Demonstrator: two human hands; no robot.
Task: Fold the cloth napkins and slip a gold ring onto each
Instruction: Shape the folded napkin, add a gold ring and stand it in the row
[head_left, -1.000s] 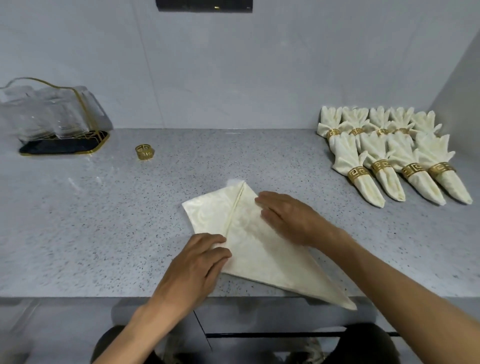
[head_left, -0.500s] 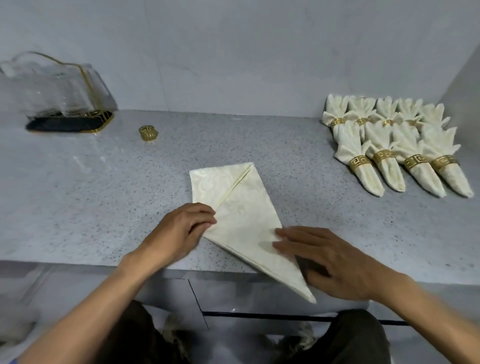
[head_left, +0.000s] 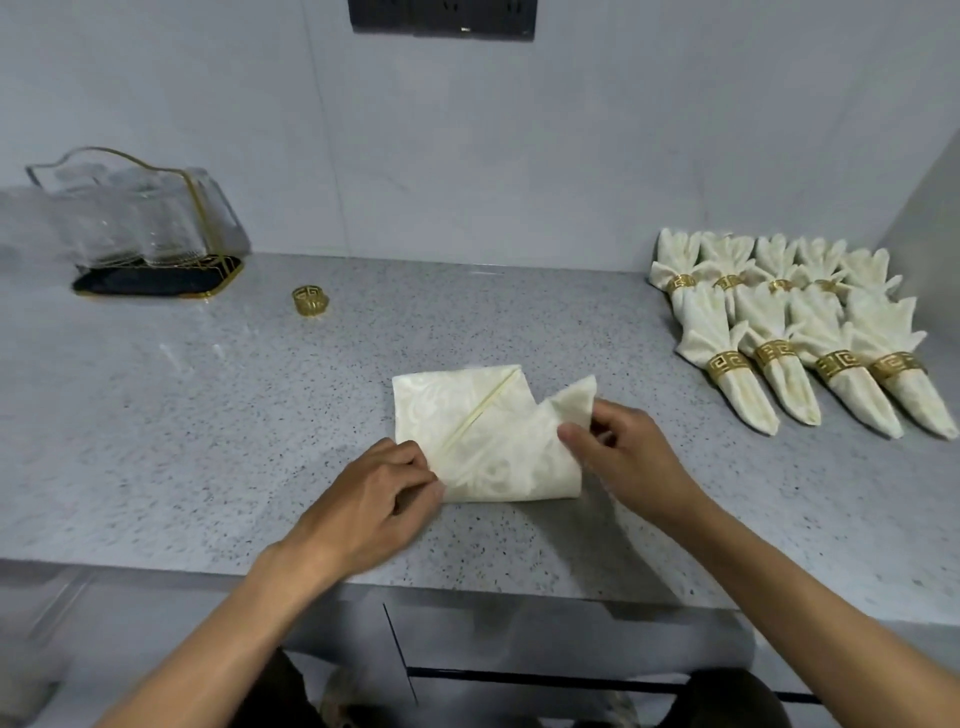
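A cream cloth napkin (head_left: 483, 441) lies half folded on the speckled grey counter (head_left: 208, 441), with its pointed tip turned up and back over its right side. My right hand (head_left: 623, 457) pinches that tip between thumb and fingers. My left hand (head_left: 374, 493) pinches the napkin's lower left corner against the counter. A loose gold ring (head_left: 310, 301) stands on the counter at the back left, well away from both hands. Several finished napkins (head_left: 795, 332), each with a gold ring round it, lie in rows at the back right.
A clear holder with gold trim on a dark base (head_left: 150, 244) stands at the back left by the wall. The counter's front edge (head_left: 467, 587) runs just below my wrists. A side wall (head_left: 924, 234) closes the right end.
My right hand has picked up the napkin's long point from near the front edge and folded it up toward the back right. My left hand stays on the lower left corner.
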